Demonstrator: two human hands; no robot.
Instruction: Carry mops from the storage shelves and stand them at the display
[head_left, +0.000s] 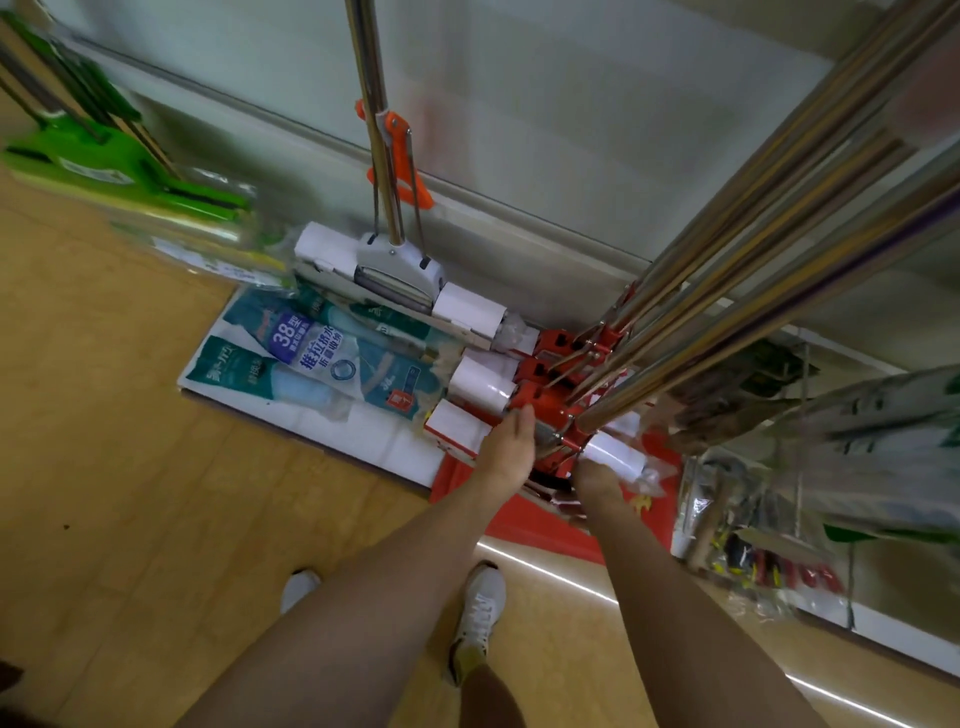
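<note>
Two hands at the red mop heads, centre right of the frame.

Left hand (511, 441) rests its fingers on the nearest red mop head (540, 402); right hand (597, 480) grips below it, fingers hidden. Three red heads (558, 345) stand together; one grey mop (397, 273) stands apart, upper centre.

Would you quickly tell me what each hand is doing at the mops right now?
Left hand: fingers straight, touching the front red mop head.
Right hand: fingers hidden; grip cannot be told.

The floor (104, 415) at the left is left open. The right side is crowded by leaning mop poles (753, 249), red mop heads (550, 364) and packaged refills (322, 358) below.
</note>
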